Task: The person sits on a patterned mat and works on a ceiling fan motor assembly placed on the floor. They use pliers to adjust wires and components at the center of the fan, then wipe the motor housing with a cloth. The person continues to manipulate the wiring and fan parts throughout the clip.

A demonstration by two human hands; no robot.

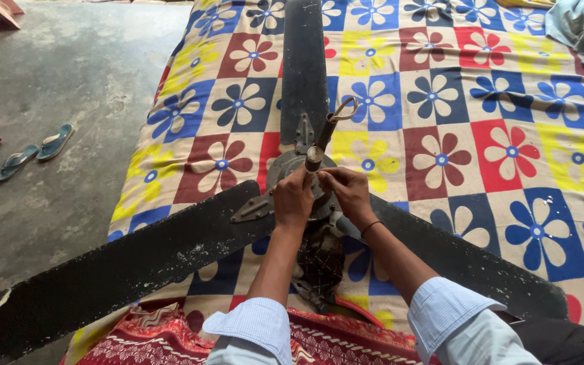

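My left hand (293, 199) grips fan hub (285, 169) | right hand (347, 190) pinches downrod (322, 140) base | black blades (123, 270) spread either side

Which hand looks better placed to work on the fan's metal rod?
Probably the right hand: its fingertips pinch at the base of the rod. The left hand grips the fan hub beside it, seemingly steadying it.
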